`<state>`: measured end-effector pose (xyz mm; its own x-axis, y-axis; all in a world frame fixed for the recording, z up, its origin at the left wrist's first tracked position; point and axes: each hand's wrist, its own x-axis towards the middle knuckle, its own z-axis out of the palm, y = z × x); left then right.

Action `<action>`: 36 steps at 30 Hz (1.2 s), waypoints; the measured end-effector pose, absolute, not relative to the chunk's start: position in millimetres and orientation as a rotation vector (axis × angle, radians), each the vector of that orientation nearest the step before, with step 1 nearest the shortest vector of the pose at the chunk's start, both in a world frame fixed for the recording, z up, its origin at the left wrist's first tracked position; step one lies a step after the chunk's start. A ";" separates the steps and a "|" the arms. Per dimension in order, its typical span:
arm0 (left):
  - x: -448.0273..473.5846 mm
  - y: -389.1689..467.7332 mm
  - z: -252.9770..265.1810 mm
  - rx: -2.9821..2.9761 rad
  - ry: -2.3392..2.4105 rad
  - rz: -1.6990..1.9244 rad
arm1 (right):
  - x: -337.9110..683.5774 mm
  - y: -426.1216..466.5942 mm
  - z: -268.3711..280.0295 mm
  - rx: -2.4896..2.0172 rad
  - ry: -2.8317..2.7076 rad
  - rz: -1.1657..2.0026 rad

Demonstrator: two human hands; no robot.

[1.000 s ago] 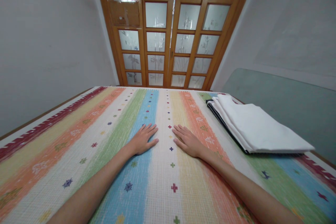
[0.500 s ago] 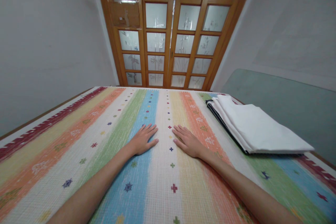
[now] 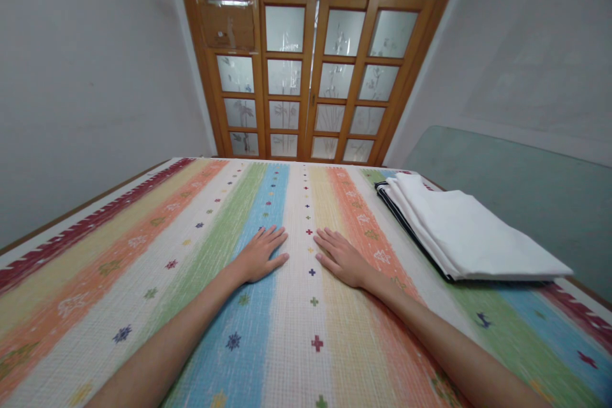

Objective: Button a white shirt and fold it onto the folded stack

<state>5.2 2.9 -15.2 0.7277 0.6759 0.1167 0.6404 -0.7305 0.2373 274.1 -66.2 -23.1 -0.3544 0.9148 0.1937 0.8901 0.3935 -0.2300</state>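
Note:
My left hand [image 3: 262, 255] lies flat on the blue stripe of a colourful striped cloth [image 3: 291, 338], fingers stretched out and nothing held. Across the white middle stripe, my right hand [image 3: 342, 258] rests palm down on the yellow stripe, also with straight fingers and no object in it. A stack of folded white fabric [image 3: 482, 229] with dark layers at its lower edge sits on the cloth to the right, apart from both hands.
Beyond the far edge of the cloth stand wooden doors [image 3: 310, 108] with frosted glass panes. A pale green panel [image 3: 502, 159] rises along the right side, behind the folded fabric. A plain wall [image 3: 86, 76] borders the left.

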 end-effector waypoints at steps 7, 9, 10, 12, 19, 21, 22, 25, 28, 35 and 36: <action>5.3 2.9 -14.2 2.752 1.062 0.275 | 274.8 -65.9 -24.1 -1.589 -2.375 0.116; 5.3 2.9 -14.3 2.761 1.062 0.269 | 274.9 -65.7 -25.0 -1.576 -2.372 0.114; 5.4 2.9 -14.4 2.766 1.061 0.265 | 274.9 -65.6 -25.3 -1.570 -2.370 0.112; 5.6 2.8 -14.3 2.771 1.064 0.263 | 274.7 -65.6 -25.3 -1.566 -2.365 0.108; 5.5 3.7 -15.8 2.774 1.063 0.278 | 273.7 -66.3 -21.9 -1.588 -2.380 0.119; 5.1 4.1 -16.7 2.783 1.058 0.281 | 273.5 -66.5 -21.8 -1.586 -2.377 0.113; 5.0 4.2 -16.9 2.785 1.058 0.278 | 273.5 -66.5 -22.0 -1.585 -2.376 0.110; 4.9 4.2 -16.7 2.780 1.065 0.261 | 273.9 -66.1 -23.0 -1.585 -2.380 0.111; 5.0 4.0 -16.0 2.782 1.065 0.259 | 274.9 -65.4 -24.5 -1.582 -2.380 0.112; 4.9 3.3 -14.9 2.780 1.068 0.275 | 276.4 -64.5 -27.6 -1.559 -2.368 0.104; 5.0 3.4 -14.7 2.784 1.067 0.281 | 276.4 -64.5 -27.7 -1.555 -2.368 0.102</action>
